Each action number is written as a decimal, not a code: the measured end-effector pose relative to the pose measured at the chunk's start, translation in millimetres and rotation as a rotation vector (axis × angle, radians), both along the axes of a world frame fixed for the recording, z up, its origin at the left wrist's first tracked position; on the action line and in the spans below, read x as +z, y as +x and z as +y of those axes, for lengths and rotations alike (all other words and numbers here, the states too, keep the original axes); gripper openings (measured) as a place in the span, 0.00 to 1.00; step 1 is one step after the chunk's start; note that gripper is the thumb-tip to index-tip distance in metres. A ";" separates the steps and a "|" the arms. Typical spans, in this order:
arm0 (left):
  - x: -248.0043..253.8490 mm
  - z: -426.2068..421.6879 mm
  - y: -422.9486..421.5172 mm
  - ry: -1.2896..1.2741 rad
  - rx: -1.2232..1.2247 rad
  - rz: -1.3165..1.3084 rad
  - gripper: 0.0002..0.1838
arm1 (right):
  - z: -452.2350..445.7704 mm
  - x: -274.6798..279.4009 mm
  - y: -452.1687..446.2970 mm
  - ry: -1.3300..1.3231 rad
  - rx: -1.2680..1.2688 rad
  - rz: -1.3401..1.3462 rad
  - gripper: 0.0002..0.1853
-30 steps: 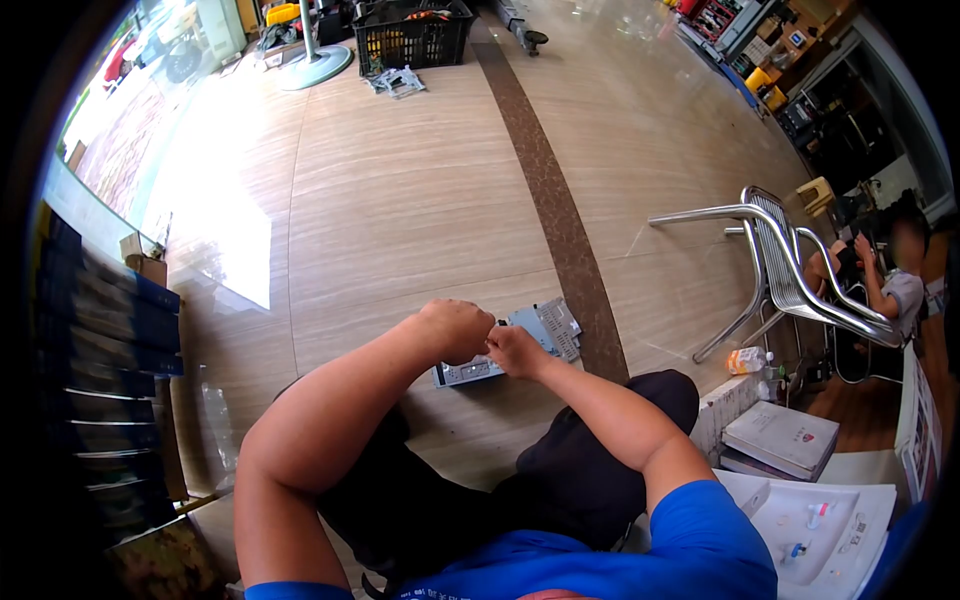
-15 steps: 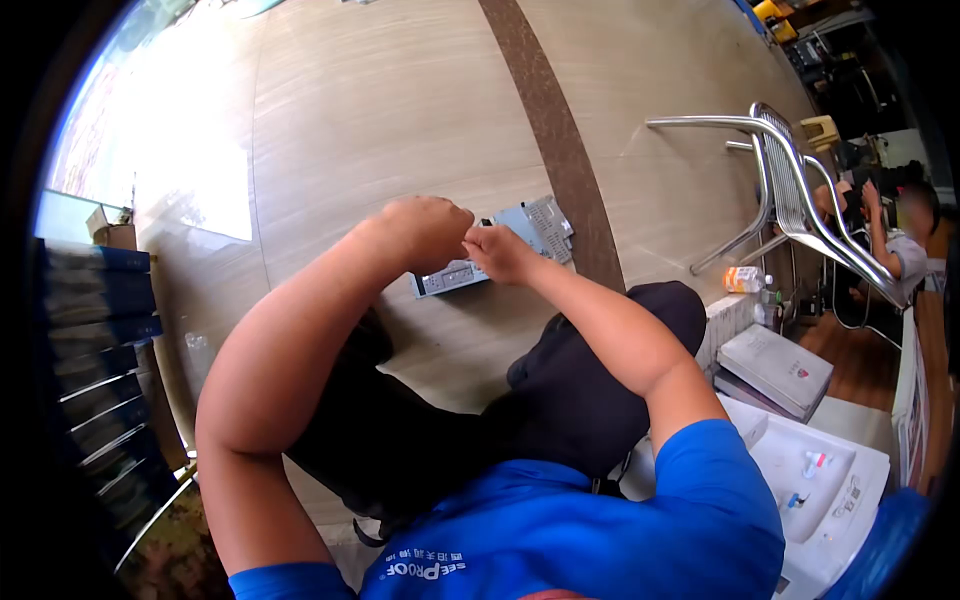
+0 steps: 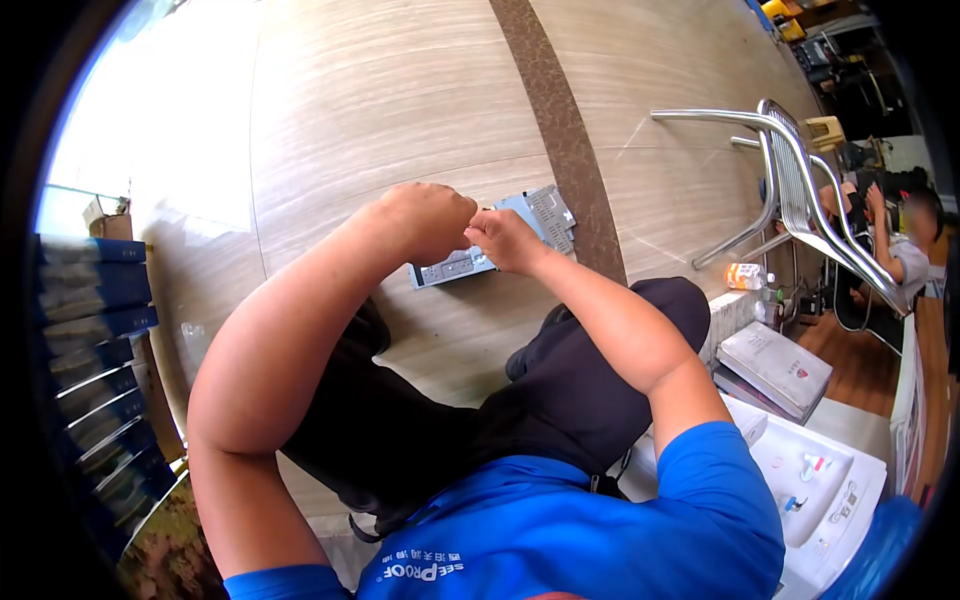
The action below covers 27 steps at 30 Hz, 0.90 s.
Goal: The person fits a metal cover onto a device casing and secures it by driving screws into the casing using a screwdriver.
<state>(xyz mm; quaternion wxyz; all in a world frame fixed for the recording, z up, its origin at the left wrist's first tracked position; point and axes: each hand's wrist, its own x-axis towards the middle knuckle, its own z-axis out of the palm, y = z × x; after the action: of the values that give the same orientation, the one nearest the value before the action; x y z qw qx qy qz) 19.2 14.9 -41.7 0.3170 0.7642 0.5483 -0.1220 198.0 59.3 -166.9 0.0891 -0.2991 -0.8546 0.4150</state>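
My left hand (image 3: 428, 220) is closed, its back turned up and its fingertips bent inward. Its fingers meet those of my right hand (image 3: 508, 241), which is also closed, with thumb and fingers pressed together. Whatever is between the fingers is too small or hidden to make out. Beneath both hands, a grey-blue metal box (image 3: 550, 218) with slots and perforated panels lies on the tiled floor (image 3: 400, 110). My hands and wrists cover the middle of the box.
A metal-framed chair (image 3: 790, 180) stands at the right, with a seated person (image 3: 905, 255) beyond it. Closer in are an orange-labelled bottle (image 3: 744, 277), a thick book (image 3: 775, 362) and a white basin (image 3: 830, 470). Blue boxes (image 3: 95, 290) are stacked at left.
Both hands stay together above the box, with only a slight shift of the fingers and wrists. The view has moved a little, and the floor looks brighter.
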 end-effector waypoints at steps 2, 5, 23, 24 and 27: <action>3.7 0.4 1.0 -0.020 -0.003 0.015 0.16 | -2.2 3.8 -0.5 -0.010 0.011 -0.009 0.08; 3.6 -0.7 0.7 -0.019 -0.002 0.019 0.16 | -4.8 2.7 -1.0 -0.071 0.006 -0.028 0.08; 4.9 -1.4 -0.9 -0.027 0.024 -0.007 0.17 | -5.3 -2.8 -2.1 -0.046 -0.031 0.103 0.05; 5.7 -1.9 -1.0 -0.016 0.023 -0.019 0.17 | -5.7 -4.3 -2.0 -0.047 -0.030 0.102 0.05; 8.5 -1.8 1.0 -0.024 0.041 0.010 0.15 | -6.5 -7.0 -2.6 -0.053 -0.001 0.100 0.05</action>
<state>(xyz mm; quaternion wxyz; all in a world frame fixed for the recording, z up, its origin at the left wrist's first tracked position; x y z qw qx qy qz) 20.2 13.1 -33.2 0.3255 0.7484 0.5640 -0.1260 195.4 52.7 -173.8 0.1239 -0.2805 -0.8378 0.4517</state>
